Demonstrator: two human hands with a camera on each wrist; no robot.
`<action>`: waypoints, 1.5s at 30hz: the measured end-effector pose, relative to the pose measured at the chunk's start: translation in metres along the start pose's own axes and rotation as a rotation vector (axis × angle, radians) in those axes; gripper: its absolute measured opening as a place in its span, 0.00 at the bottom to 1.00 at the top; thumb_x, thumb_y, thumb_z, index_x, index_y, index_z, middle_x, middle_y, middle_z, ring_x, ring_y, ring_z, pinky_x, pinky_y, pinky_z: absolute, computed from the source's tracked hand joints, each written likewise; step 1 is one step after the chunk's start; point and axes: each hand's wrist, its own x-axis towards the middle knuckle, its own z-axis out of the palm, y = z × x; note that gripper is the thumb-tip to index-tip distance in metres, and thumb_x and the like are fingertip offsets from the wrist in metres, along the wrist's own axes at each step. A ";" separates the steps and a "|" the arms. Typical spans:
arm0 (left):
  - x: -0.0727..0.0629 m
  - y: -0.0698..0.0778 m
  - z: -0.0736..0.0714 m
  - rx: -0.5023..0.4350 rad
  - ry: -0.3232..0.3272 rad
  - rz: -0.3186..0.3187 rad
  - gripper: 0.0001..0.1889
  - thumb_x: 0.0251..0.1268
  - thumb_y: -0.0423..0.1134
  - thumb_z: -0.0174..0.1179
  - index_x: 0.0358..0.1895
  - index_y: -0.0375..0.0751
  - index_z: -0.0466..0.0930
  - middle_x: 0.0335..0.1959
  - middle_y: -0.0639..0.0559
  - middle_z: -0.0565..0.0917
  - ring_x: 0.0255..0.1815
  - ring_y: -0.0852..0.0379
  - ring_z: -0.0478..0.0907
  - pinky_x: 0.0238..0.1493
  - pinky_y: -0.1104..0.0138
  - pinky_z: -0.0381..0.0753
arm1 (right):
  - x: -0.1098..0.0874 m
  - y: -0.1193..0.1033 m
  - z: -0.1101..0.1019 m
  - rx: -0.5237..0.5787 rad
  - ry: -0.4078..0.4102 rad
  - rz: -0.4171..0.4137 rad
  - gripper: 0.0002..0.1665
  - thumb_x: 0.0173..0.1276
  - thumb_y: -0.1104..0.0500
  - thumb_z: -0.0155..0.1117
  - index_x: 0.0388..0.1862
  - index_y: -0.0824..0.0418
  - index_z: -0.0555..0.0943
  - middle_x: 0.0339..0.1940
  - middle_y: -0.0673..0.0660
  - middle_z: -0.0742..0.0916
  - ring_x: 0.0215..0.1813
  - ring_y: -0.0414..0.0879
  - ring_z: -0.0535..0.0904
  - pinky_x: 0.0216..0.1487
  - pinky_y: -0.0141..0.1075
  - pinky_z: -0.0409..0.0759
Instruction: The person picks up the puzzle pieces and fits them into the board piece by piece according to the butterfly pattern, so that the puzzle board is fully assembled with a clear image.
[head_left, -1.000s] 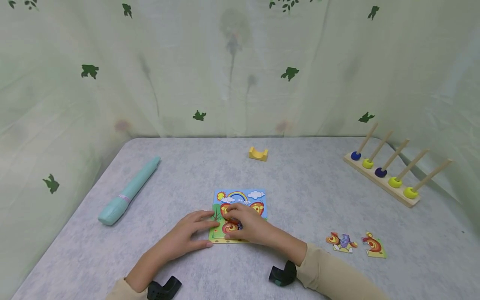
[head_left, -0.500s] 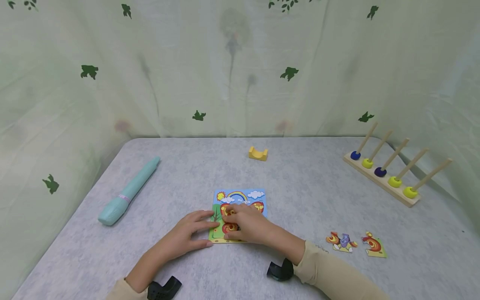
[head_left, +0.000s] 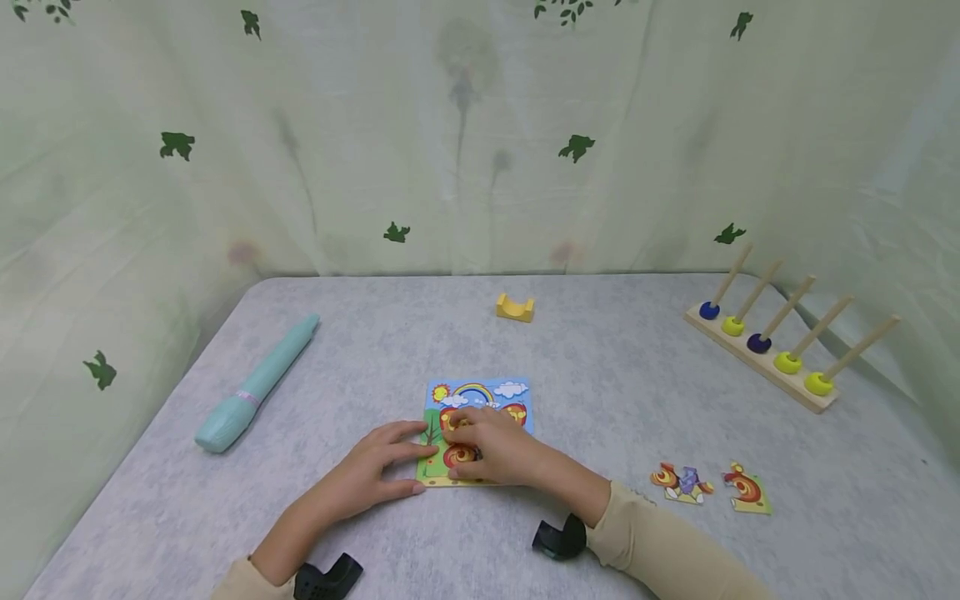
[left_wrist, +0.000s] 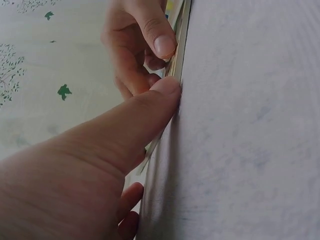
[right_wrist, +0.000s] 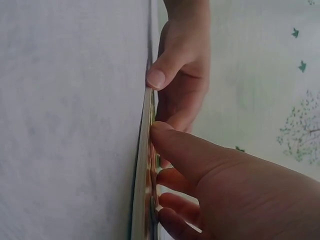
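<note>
A square picture puzzle board [head_left: 512, 389] lies on the table, showing a rainbow, a sun, clouds and red-yellow butterfly wings. My left hand [head_left: 375, 467] rests along its left side, fingers extended onto the edge and the thumb at the lower left corner. My right hand [head_left: 501, 450] is over the board's middle, thumb and bent fingers around a puzzle piece with a red swirl [head_left: 459, 455], low against the surface. The palm hides much of the lower right picture. In the right wrist view, the right fingertips touch the board's face [right_wrist: 151, 200] and the left thumb its edge.
Two loose puzzle pieces, one with a purple figure [head_left: 686, 483] and one with a red swirl [head_left: 747, 488], lie to the right. A wooden peg stand [head_left: 761, 360] with blue and yellow beads stands far right. A yellow block [head_left: 515, 308] is behind, a folded teal umbrella [head_left: 258, 383] left.
My right hand has settled slightly on the board, its fingers and wrist shifting a little left; the dark part seen between its fingers is now mostly covered. The left hand stays put.
</note>
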 end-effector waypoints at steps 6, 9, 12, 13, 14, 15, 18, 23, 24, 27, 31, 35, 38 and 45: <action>0.001 -0.002 0.002 0.007 0.020 0.018 0.24 0.54 0.55 0.60 0.54 0.53 0.77 0.61 0.48 0.67 0.61 0.44 0.60 0.55 0.45 0.59 | -0.003 0.001 -0.008 0.121 -0.088 0.046 0.33 0.59 0.42 0.60 0.62 0.52 0.70 0.61 0.49 0.69 0.62 0.46 0.63 0.59 0.46 0.60; 0.001 -0.002 0.003 0.003 0.021 0.014 0.24 0.54 0.56 0.60 0.54 0.53 0.77 0.61 0.48 0.67 0.61 0.44 0.60 0.55 0.45 0.59 | -0.006 0.003 -0.016 0.240 -0.106 0.032 0.34 0.60 0.43 0.60 0.63 0.53 0.67 0.62 0.49 0.69 0.63 0.44 0.61 0.59 0.42 0.62; 0.001 -0.003 0.003 -0.001 0.023 0.009 0.24 0.53 0.55 0.60 0.54 0.53 0.77 0.61 0.47 0.67 0.61 0.44 0.60 0.55 0.45 0.59 | -0.014 0.004 -0.027 0.350 -0.085 0.002 0.36 0.59 0.45 0.61 0.64 0.55 0.64 0.62 0.49 0.68 0.62 0.42 0.61 0.57 0.39 0.65; 0.001 -0.003 0.003 -0.002 0.023 0.008 0.24 0.53 0.55 0.60 0.54 0.53 0.77 0.61 0.47 0.67 0.61 0.44 0.60 0.55 0.45 0.59 | -0.018 0.004 -0.032 0.371 -0.071 0.002 0.37 0.59 0.45 0.62 0.65 0.54 0.63 0.63 0.48 0.68 0.63 0.42 0.61 0.57 0.39 0.65; 0.001 -0.003 0.003 -0.003 0.025 0.008 0.24 0.53 0.55 0.61 0.53 0.52 0.77 0.61 0.47 0.67 0.61 0.44 0.60 0.55 0.45 0.59 | -0.022 0.004 -0.037 0.386 -0.051 0.003 0.38 0.59 0.46 0.63 0.66 0.53 0.62 0.63 0.48 0.67 0.63 0.42 0.61 0.57 0.40 0.65; 0.001 -0.003 0.003 -0.003 0.027 0.008 0.24 0.53 0.55 0.61 0.53 0.52 0.78 0.61 0.47 0.67 0.61 0.44 0.60 0.55 0.45 0.59 | -0.027 0.004 -0.042 0.399 -0.029 0.008 0.39 0.58 0.47 0.64 0.66 0.52 0.62 0.63 0.47 0.67 0.63 0.42 0.60 0.57 0.41 0.65; 0.000 -0.003 0.004 0.001 0.031 0.005 0.24 0.52 0.54 0.62 0.53 0.52 0.78 0.61 0.47 0.67 0.61 0.44 0.60 0.55 0.46 0.59 | -0.046 0.004 -0.058 0.407 0.051 0.041 0.41 0.56 0.48 0.66 0.66 0.49 0.60 0.64 0.45 0.65 0.64 0.41 0.58 0.57 0.45 0.65; 0.000 -0.003 0.005 0.003 0.027 -0.005 0.24 0.52 0.54 0.62 0.53 0.52 0.78 0.61 0.48 0.67 0.61 0.44 0.60 0.56 0.46 0.58 | -0.084 0.010 -0.080 0.378 0.206 0.080 0.47 0.51 0.51 0.70 0.68 0.47 0.58 0.66 0.46 0.63 0.65 0.44 0.56 0.58 0.50 0.63; 0.000 -0.003 0.005 0.001 0.026 -0.006 0.24 0.52 0.54 0.62 0.53 0.52 0.78 0.61 0.48 0.67 0.61 0.44 0.60 0.56 0.46 0.58 | -0.092 0.012 -0.083 0.366 0.236 0.084 0.48 0.51 0.52 0.71 0.68 0.48 0.57 0.66 0.47 0.63 0.65 0.45 0.57 0.57 0.51 0.63; -0.001 -0.003 0.005 -0.007 0.023 -0.009 0.24 0.52 0.54 0.62 0.53 0.52 0.78 0.61 0.48 0.67 0.62 0.44 0.60 0.56 0.46 0.58 | -0.115 0.018 -0.091 0.306 0.319 0.110 0.50 0.49 0.53 0.73 0.68 0.49 0.57 0.65 0.49 0.64 0.65 0.47 0.58 0.56 0.55 0.64; -0.001 -0.002 0.005 -0.014 0.022 -0.010 0.24 0.52 0.54 0.62 0.53 0.52 0.77 0.61 0.48 0.67 0.62 0.44 0.59 0.56 0.46 0.57 | -0.143 0.026 -0.098 0.232 0.392 0.149 0.52 0.46 0.54 0.74 0.69 0.51 0.57 0.65 0.50 0.64 0.64 0.44 0.59 0.53 0.57 0.64; -0.001 -0.002 0.005 -0.008 0.024 -0.011 0.24 0.52 0.54 0.62 0.53 0.53 0.77 0.61 0.48 0.67 0.62 0.44 0.59 0.57 0.46 0.57 | -0.167 0.032 -0.101 0.195 0.434 0.214 0.55 0.43 0.57 0.76 0.69 0.50 0.56 0.64 0.49 0.65 0.62 0.38 0.59 0.55 0.43 0.63; -0.001 -0.002 0.005 -0.006 0.021 -0.017 0.24 0.52 0.55 0.61 0.54 0.53 0.77 0.61 0.48 0.67 0.62 0.44 0.59 0.57 0.46 0.57 | -0.181 0.035 -0.100 0.193 0.456 0.268 0.57 0.41 0.59 0.77 0.69 0.49 0.57 0.64 0.48 0.65 0.60 0.36 0.59 0.53 0.30 0.59; -0.001 -0.002 0.004 -0.009 0.020 -0.017 0.24 0.52 0.55 0.61 0.54 0.53 0.77 0.62 0.48 0.67 0.62 0.44 0.59 0.57 0.46 0.57 | -0.201 0.047 -0.091 0.206 0.477 0.307 0.57 0.40 0.61 0.77 0.69 0.51 0.57 0.64 0.52 0.66 0.59 0.33 0.58 0.50 0.19 0.54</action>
